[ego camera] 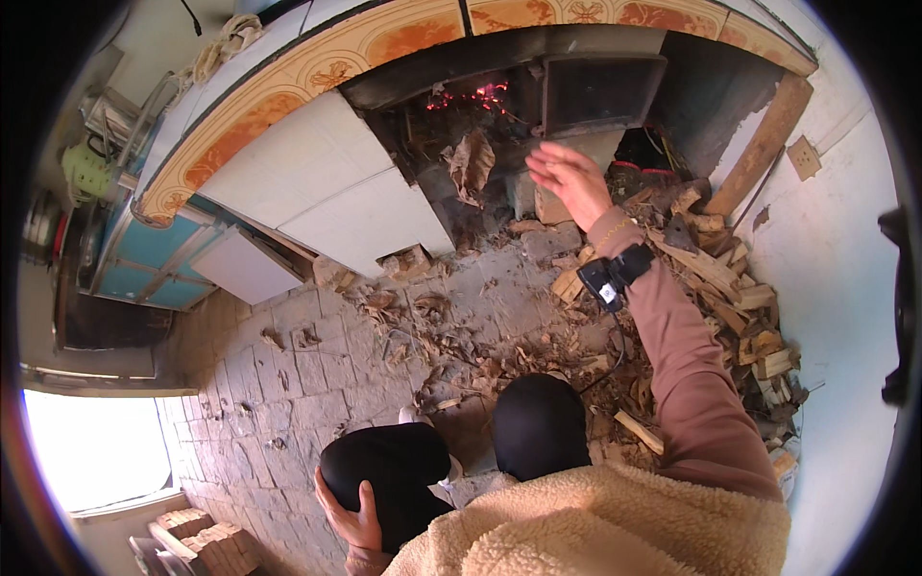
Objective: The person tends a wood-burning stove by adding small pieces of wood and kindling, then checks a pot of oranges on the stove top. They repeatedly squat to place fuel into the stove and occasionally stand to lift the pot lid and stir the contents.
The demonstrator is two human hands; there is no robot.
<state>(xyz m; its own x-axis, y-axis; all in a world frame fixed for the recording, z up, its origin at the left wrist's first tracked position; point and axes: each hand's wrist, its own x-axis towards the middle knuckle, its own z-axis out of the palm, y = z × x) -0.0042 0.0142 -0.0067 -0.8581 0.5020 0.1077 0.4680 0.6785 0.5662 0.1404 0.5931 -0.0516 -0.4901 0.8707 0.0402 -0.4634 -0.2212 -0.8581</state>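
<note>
My right hand (569,180) reaches out before the stove's firebox with its fingers extended and nothing visible in them. To its left is a large dry brown leaf (471,167) at the mouth of the firebox, apart from the hand; whether it is falling or resting there I cannot tell. Deeper inside, embers (490,93) glow red. The dark metal stove door (602,93) is swung aside to the right of the opening. My left hand (353,513) lies on my left knee, thumb and fingers spread, holding nothing.
Split firewood (720,288) is heaped along the right wall. Dry leaves and wood chips (504,360) litter the brick floor (266,389). The tiled stove edge (425,36) juts out overhead. A white board (248,265) leans against a blue cabinet (155,248); bricks (220,543) are stacked lower left.
</note>
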